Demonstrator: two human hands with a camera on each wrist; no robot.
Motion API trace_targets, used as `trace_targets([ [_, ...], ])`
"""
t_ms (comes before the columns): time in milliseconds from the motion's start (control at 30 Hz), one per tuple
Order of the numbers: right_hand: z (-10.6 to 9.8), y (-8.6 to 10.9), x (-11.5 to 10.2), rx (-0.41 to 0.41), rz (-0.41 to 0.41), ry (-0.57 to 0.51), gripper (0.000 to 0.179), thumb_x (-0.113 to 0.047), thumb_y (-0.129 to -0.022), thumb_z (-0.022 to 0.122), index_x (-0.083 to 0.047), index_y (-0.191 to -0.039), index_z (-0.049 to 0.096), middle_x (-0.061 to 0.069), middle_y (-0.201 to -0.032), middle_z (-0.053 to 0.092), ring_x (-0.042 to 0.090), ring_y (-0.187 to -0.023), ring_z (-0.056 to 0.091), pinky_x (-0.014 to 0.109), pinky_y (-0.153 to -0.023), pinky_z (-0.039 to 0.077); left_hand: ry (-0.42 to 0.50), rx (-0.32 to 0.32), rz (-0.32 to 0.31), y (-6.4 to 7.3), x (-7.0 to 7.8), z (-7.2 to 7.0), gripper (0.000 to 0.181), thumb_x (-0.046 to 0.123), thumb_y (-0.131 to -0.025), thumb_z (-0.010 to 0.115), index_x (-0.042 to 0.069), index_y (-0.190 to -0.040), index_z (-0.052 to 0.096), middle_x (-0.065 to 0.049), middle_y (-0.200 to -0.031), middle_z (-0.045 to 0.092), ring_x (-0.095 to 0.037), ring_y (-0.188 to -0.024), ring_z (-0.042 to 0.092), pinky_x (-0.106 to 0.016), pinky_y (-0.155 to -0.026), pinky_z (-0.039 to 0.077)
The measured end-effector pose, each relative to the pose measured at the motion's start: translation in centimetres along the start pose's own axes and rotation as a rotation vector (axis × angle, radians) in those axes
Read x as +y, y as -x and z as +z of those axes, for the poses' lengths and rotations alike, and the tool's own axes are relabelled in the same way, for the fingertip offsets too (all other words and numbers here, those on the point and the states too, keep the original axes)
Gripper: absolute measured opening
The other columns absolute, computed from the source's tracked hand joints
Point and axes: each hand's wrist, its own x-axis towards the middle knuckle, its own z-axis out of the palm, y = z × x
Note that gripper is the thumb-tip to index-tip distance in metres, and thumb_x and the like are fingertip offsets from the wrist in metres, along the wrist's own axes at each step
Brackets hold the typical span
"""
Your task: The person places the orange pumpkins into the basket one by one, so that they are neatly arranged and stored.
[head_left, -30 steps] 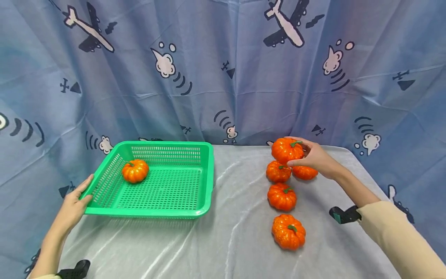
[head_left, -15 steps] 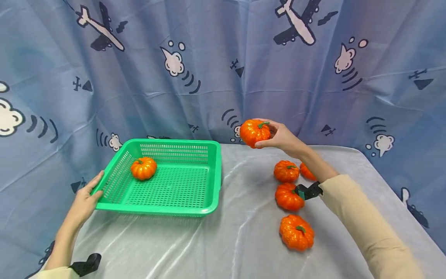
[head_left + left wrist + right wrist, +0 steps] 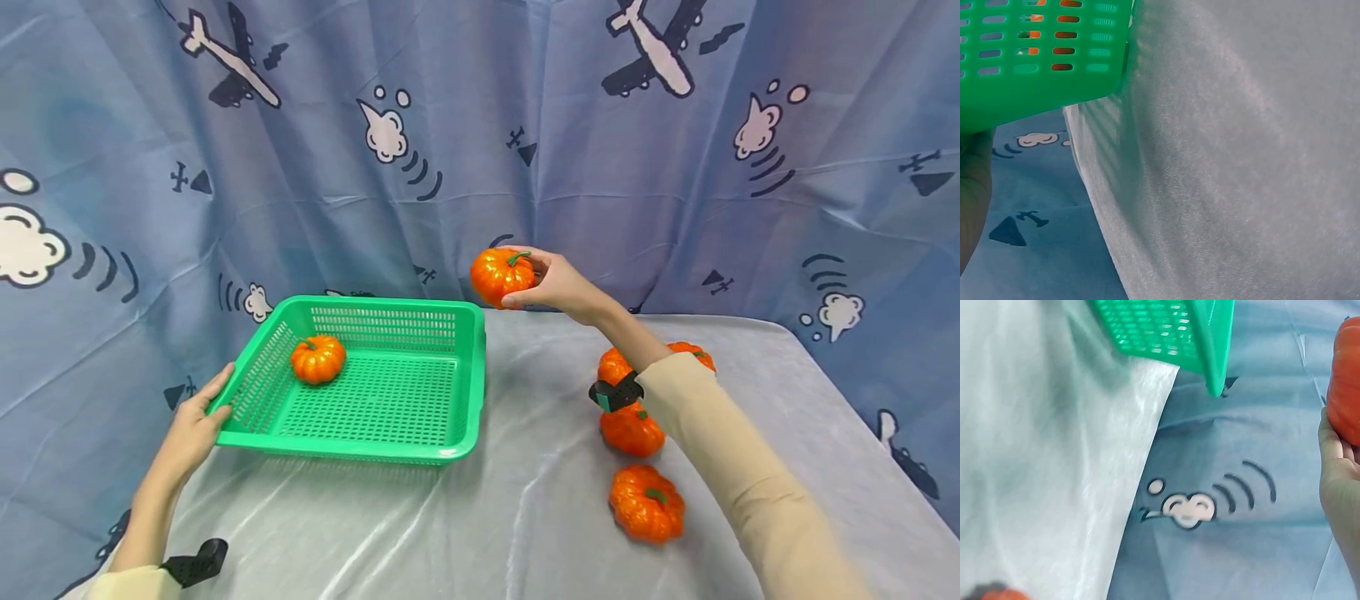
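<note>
A small orange pumpkin with a green stem is held up in my right hand, thumb below and fingers behind it. It hangs just beyond the right back corner of the green plastic basket. In the right wrist view the same pumpkin shows at the right edge, above the palm. My left hand grips the basket's left rim, thumb over the edge. Another pumpkin lies inside the basket near its left back corner. The left wrist view shows the basket's slotted wall with orange behind the slots.
Several pumpkins sit in a loose column on the right of the white-covered table, the nearest being a pumpkin toward the front. My right forearm and its black wrist strap partly hide others. A blue printed curtain hangs behind the table.
My right hand has lifted the pumpkin off the group at the right and carried it left toward the basket. My left hand keeps its grip on the rim; the view has shifted slightly.
</note>
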Motion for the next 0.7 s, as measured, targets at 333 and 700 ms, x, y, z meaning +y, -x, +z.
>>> trace_targets([
  [333, 3.3, -4.0, -2.0, -0.058, -0.075, 0.007, 0.067, -0.006, -0.078, 0.077, -0.011, -0.138, 0.049, 0.009, -0.127, 0.056, 0.024, -0.112, 0.052, 0.036, -0.092, 0.047, -0.007, 0.003, -0.016, 0.1, -0.1, 0.1, 0.056, 0.004, -0.101, 0.037, 0.003, -0.152, 0.016, -0.030, -0.152, 0.016, -0.041, -0.116, 0.038, -0.017, -0.072, 0.032],
  [700, 7.2, -8.2, -3.2, -0.085, -0.104, -0.030, 0.067, -0.007, -0.077, 0.077, -0.012, -0.138, 0.050, 0.009, -0.126, 0.057, 0.023, -0.112, 0.052, 0.036, -0.093, 0.046, 0.006, 0.006, 0.004, -0.3, -0.1, -0.2, 0.056, 0.003, -0.100, 0.038, 0.003, -0.152, 0.017, -0.028, -0.153, 0.016, -0.043, -0.121, 0.039, -0.017, -0.074, 0.032],
])
